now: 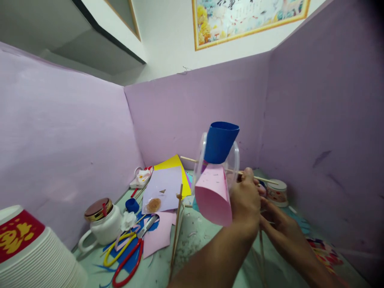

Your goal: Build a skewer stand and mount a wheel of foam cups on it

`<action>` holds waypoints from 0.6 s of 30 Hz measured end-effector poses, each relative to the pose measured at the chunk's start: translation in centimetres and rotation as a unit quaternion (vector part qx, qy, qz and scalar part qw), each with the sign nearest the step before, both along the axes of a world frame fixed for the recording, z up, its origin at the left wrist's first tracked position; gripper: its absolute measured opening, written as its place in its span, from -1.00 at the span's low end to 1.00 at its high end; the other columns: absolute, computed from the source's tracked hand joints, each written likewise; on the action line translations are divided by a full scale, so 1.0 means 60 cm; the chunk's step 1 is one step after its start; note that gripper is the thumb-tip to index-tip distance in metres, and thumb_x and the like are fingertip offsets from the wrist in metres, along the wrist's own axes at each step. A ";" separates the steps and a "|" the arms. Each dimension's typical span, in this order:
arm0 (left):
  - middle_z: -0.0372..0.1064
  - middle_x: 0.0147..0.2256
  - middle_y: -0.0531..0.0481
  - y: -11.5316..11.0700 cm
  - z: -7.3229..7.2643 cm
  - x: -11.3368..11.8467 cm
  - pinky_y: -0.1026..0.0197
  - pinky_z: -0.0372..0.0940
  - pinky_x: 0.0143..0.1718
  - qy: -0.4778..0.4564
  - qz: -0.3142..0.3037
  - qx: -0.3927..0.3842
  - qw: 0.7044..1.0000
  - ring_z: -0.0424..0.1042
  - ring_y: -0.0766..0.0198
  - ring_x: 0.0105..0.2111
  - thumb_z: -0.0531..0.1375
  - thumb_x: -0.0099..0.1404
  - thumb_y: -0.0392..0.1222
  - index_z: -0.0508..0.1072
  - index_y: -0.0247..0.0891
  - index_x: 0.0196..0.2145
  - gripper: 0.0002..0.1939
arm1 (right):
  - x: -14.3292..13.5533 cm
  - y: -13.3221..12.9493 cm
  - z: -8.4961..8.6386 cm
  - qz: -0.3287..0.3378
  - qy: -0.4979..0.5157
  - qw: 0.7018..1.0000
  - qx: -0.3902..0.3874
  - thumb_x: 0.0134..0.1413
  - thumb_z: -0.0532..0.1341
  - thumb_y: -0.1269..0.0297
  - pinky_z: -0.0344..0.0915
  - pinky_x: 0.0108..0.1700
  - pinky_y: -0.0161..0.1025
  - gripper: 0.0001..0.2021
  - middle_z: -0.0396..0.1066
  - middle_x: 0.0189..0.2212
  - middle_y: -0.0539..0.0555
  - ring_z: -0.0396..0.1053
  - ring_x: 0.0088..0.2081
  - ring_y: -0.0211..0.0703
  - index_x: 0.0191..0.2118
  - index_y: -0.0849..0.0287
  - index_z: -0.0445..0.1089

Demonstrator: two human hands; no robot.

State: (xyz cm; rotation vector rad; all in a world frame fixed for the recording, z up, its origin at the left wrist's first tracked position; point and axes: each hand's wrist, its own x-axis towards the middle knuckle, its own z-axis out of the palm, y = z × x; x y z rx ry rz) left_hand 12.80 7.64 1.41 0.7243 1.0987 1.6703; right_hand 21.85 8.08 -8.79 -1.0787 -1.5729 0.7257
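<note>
A wheel-like craft piece stands in the middle, with two clear plastic discs [236, 160] and paper cups between them: a blue one [220, 144] on top and a pink one [211, 192] in front. A thin wooden stick [264, 179] runs through it crosswise. My left hand [245, 198] is closed by the wheel's right side, its fingertips at the stick. Close by on the right, my right hand [280, 226] has its fingers drawn together near an upright stick [262, 256]; what it pinches is hidden. Another upright wooden stick support [177, 228] stands left of the wheel.
Red-handled scissors [139, 252], yellow-handled scissors [120, 250], pink paper [159, 236] and lilac paper [168, 184] lie on the left. A white mug [106, 226] and stacked paper cups [39, 256] stand further left. A small tub [276, 194] sits behind my hands. Purple panels [198, 108] enclose the table.
</note>
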 end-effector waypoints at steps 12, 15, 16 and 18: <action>0.21 -0.68 0.11 -0.005 -0.051 0.000 0.30 0.17 -0.60 -0.027 0.065 0.008 0.998 0.20 0.39 -0.70 0.22 0.10 0.02 0.34 -0.28 -0.56 -0.70 | 0.002 0.004 -0.014 -0.003 0.024 0.999 -0.033 -0.20 0.25 -0.12 0.48 -0.39 -0.18 -0.39 0.51 -0.22 0.25 0.50 -0.35 0.03 -0.05 0.20 0.37; 0.25 -0.66 0.06 -0.004 -0.059 -0.005 0.26 0.19 -0.58 -0.029 0.074 0.007 0.997 0.26 0.33 -0.66 0.25 0.07 0.06 0.35 -0.25 -0.56 -0.68 | 0.001 0.006 -0.016 -0.009 0.017 0.999 -0.027 -0.20 0.25 -0.12 0.49 -0.41 -0.18 -0.39 0.52 -0.27 0.24 0.50 -0.37 0.03 -0.05 0.20 0.36; 0.28 -0.65 0.03 -0.004 -0.062 -0.006 0.25 0.20 -0.57 -0.024 0.075 0.006 0.997 0.30 0.30 -0.64 0.25 0.06 0.08 0.37 -0.24 -0.55 -0.68 | 0.001 0.006 -0.018 -0.010 0.016 0.999 -0.026 -0.19 0.25 -0.12 0.49 -0.42 -0.18 -0.39 0.52 -0.28 0.23 0.50 -0.38 0.03 -0.05 0.20 0.36; 0.34 -0.62 -0.04 -0.004 -0.067 -0.008 0.22 0.22 -0.57 -0.001 0.073 0.005 0.997 0.35 0.24 -0.60 0.26 0.04 0.10 0.40 -0.21 -0.55 -0.69 | 0.003 0.009 -0.020 -0.007 0.018 1.000 -0.022 -0.18 0.25 -0.10 0.49 -0.43 -0.19 -0.42 0.53 -0.30 0.22 0.51 -0.39 0.02 -0.06 0.18 0.36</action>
